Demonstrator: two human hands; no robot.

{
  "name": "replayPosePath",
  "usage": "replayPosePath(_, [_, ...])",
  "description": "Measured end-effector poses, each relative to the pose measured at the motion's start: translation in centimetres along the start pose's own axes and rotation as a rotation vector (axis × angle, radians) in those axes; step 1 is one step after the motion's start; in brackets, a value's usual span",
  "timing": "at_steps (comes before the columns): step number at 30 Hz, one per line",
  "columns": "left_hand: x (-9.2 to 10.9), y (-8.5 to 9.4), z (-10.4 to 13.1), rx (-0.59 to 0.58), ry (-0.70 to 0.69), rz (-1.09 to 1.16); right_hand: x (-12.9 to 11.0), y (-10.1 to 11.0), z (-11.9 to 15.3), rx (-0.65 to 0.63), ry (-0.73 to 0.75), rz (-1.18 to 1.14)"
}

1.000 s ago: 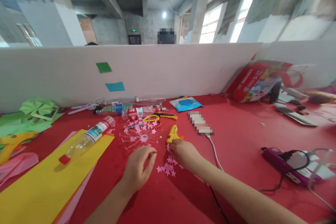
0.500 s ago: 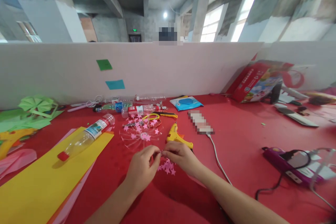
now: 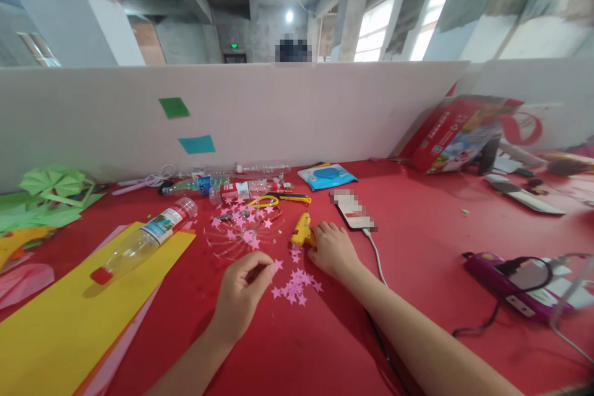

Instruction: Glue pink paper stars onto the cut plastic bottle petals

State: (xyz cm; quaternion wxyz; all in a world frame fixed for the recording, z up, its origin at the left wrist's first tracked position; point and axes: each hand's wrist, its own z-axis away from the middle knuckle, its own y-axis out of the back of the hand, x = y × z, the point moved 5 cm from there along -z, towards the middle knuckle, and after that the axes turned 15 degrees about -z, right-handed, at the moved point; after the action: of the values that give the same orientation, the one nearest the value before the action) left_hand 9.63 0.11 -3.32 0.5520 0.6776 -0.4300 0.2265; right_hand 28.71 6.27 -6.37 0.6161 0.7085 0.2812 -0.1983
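Note:
Pinched between thumb and forefinger of my left hand (image 3: pixel 244 288) is a small pink paper star (image 3: pixel 278 265). My right hand (image 3: pixel 335 250) is closed round the handle of a yellow hot glue gun (image 3: pixel 302 230), which lies on the red table with its nozzle toward me; the palm side of the grip is hidden. Between the hands sits a loose pile of pink stars (image 3: pixel 296 286). Beyond my left hand spreads a clear plastic piece cut into thin strips (image 3: pixel 223 247), with several pink stars on it.
Several plastic bottles (image 3: pixel 241 190), yellow-handled scissors (image 3: pixel 264 202) and a wipes packet (image 3: pixel 327 177) lie toward the white partition (image 3: pixel 278 111). To the left, another bottle (image 3: pixel 143 240) rests on yellow paper (image 3: pixel 55 315). A cabled phone (image 3: pixel 355 213) and purple power strip (image 3: pixel 515 289) are rightward.
My hands have come apart. The right one moved away and right onto the glue gun, which has turned. The left keeps its pinch, now with a star showing.

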Motion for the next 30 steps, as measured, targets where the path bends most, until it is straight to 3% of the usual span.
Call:
replayPosePath(6, [0.0,0.5,-0.2,0.021,0.105,0.14,-0.2,1.5,0.2,0.065,-0.037,-0.333])
replayPosePath(9, [0.0,0.3,-0.2,0.02,0.121,0.156,-1.2,2.6,1.1,0.091,-0.004,-0.638])
replayPosePath(11, [0.1,0.1,-0.1,0.008,0.121,0.16,-2.2,2.4,2.0,0.034,-0.02,-0.95])
replayPosePath(13, [0.3,-0.2,-0.1,-0.016,0.118,0.163,-3.3,1.4,3.0,-0.117,-0.055,-1.11])
replayPosePath(16, [0.4,-0.6,0.0,-0.061,0.117,0.172,-4.9,0.0,4.6,-0.27,-0.034,-1.044])
replayPosePath(25, [1.0,-1.9,0.4,-0.201,0.132,0.184,-5.5,-0.9,5.7,-0.208,-0.049,-1.104])
replayPosePath(30, [0.5,-0.6,0.5,-0.033,0.085,0.138,-5.6,0.3,5.7,-0.154,-0.01,-1.128])
